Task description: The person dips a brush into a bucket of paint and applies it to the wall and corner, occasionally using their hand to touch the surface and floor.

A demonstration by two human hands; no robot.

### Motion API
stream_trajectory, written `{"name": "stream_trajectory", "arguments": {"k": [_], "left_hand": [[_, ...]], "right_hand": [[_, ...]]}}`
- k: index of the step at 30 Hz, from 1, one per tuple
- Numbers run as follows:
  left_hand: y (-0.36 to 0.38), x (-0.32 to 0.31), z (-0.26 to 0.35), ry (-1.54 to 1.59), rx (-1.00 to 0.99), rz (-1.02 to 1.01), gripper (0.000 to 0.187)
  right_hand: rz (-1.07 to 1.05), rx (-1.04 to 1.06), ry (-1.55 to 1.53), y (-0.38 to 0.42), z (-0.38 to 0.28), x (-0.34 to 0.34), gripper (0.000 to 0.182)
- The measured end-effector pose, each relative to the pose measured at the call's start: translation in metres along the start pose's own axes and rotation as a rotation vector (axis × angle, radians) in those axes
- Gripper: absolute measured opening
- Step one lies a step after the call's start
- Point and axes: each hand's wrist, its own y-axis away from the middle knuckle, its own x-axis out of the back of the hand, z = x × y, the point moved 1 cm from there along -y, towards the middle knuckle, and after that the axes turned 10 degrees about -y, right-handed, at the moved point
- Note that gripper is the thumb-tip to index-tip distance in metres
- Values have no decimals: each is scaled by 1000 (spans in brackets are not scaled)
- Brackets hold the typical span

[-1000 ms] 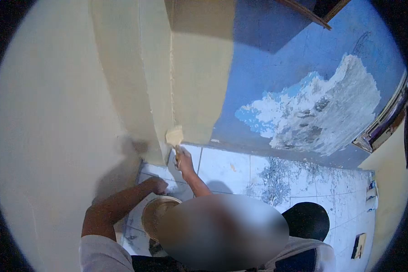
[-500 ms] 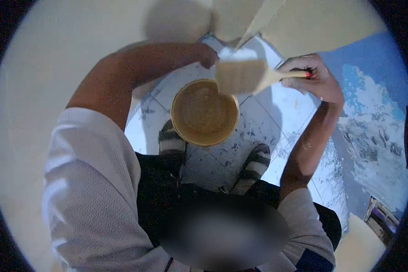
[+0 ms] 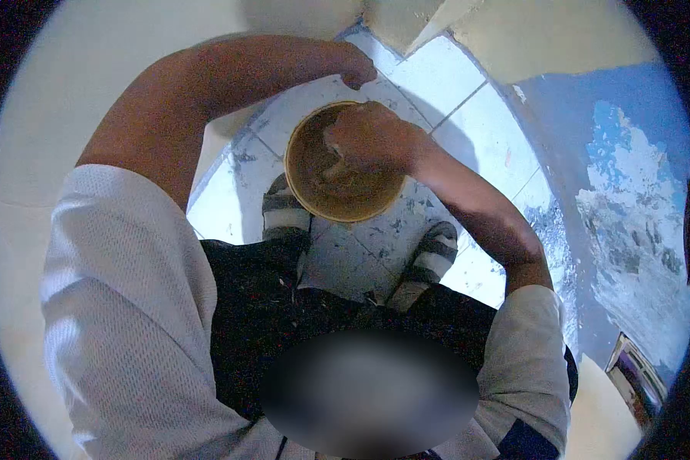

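A round yellowish bucket point(image 3: 345, 211) stands on the tiled floor, with brownish material inside. My right hand point(image 3: 372, 138) reaches over its rim into the opening, fingers curled round something I can barely make out, likely the brush handle; the brush head is hidden inside. Just above the bucket's far rim is my left hand point(image 3: 356, 65), its fingers folded; what it holds, if anything, cannot be seen.
White floor tiles point(image 3: 437, 77) carry dark splatters. My striped shoes point(image 3: 287, 211) are below the bucket. A cream wall point(image 3: 77, 92) is at left, a blue peeling wall point(image 3: 629, 184) at right, with a framed opening point(image 3: 636, 376) low down.
My right hand has moved left and down from beside the bucket into it, and the wide brush it held has gone out of sight. My left hand has shifted slightly up.
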Motion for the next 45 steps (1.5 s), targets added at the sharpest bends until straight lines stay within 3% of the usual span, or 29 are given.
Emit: {"name": "stream_trajectory", "arguments": {"k": [4, 7, 9, 13, 21, 27, 30, 32, 35, 37, 39, 41, 43, 45], "left_hand": [[2, -2, 2, 0, -25, 60, 32], [8, 8, 5, 22, -46, 25, 32], [15, 19, 9, 58, -44, -14, 32], [-4, -2, 3, 26, -65, 115, 32], [11, 2, 8, 81, -77, 96, 36], [7, 9, 16, 8, -37, -23, 34], [6, 5, 14, -11, -80, 103, 36], [14, 16, 18, -7, -74, 89, 36], [7, 12, 20, -12, -54, 53, 34], [4, 12, 11, -19, -45, 36, 33], [4, 13, 11, -10, -78, 16, 32], [5, 9, 8, 40, -45, 9, 30], [18, 18, 8, 44, -51, 54, 29], [11, 13, 6, 89, -24, 46, 26]], "right_hand": [[40, 45, 0, -8, -3, -5, 37], [138, 44, -22, -20, 30, -71, 33], [86, -10, -90, -21, 49, -97, 32], [-72, -103, -189, -16, 46, -75, 30], [191, 28, -17, -16, -6, -82, 27], [236, 44, 23, -17, -13, -84, 25], [212, 16, 46, -15, -10, -86, 24], [129, -45, 37, -13, -13, -68, 24], [-149, -242, -144, -4, -40, 21, 25], [-125, -199, -208, 11, -29, 46, 25], [66, -6, -233, 40, -1, 59, 26], [65, 107, -192, 52, 12, 85, 23], [-147, -178, -555, 67, 20, 106, 21], [-74, -140, -673, 84, 27, 114, 21]]}}
